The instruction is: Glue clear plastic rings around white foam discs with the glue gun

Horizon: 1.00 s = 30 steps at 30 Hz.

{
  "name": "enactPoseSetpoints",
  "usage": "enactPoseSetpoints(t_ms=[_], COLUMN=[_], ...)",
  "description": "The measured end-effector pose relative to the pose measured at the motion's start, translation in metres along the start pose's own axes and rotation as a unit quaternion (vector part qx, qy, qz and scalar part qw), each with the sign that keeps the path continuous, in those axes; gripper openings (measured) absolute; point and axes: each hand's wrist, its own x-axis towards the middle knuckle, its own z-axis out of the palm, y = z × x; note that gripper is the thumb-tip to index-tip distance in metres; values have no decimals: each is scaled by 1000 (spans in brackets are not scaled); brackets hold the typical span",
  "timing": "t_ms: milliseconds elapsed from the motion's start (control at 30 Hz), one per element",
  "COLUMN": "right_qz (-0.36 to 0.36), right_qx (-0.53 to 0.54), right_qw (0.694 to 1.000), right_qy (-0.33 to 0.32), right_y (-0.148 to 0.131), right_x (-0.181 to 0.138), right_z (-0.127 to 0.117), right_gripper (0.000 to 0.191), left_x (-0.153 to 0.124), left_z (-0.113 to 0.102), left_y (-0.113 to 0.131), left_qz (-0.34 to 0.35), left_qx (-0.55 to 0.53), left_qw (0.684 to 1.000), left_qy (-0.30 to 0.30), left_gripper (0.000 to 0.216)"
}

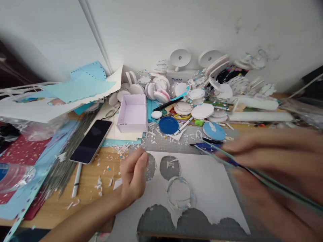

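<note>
My left hand [133, 174] is closed in a fist at the left edge of a white sheet [209, 181], with nothing showing in its fingers. Blurred by motion, my right hand [275, 168] grips a slim dark tool with teal edges [267, 179] above the sheet's right side; its exact kind is unclear. Round holes and scalloped cuts in the sheet reveal the grey cutting mat [153, 220] beneath. On the sheet lies a clear ring-shaped piece [179, 193] with small blue specks. A dark blue pen-like object [208, 147] appears just behind the tool's tips.
Behind are a pale lilac box [132, 114], a blue disc [168, 125], a light blue disc [214, 130] and heaped white discs [202, 111]. At left lie a phone [91, 141], a white pen [77, 179] and thin wires [68, 158]. Paper scraps [121, 149] litter the table.
</note>
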Motion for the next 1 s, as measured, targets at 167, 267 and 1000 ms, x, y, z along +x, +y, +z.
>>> enactPoseSetpoints(t_ms=[167, 267, 1000], right_qz=[107, 183, 204], right_qx=[80, 100, 146], right_qw=[991, 978, 957], right_qy=[-11, -21, -143], right_y=[19, 42, 53], right_x=[51, 46, 53], right_z=[68, 99, 133], right_gripper=[7, 13, 13], left_x=[-6, -16, -37], left_z=[4, 11, 22], left_y=[12, 16, -2], left_qz=[308, 359, 350], left_qx=[48, 67, 80], left_qw=[947, 928, 923], left_qy=[-73, -78, -135], left_gripper=[32, 46, 50])
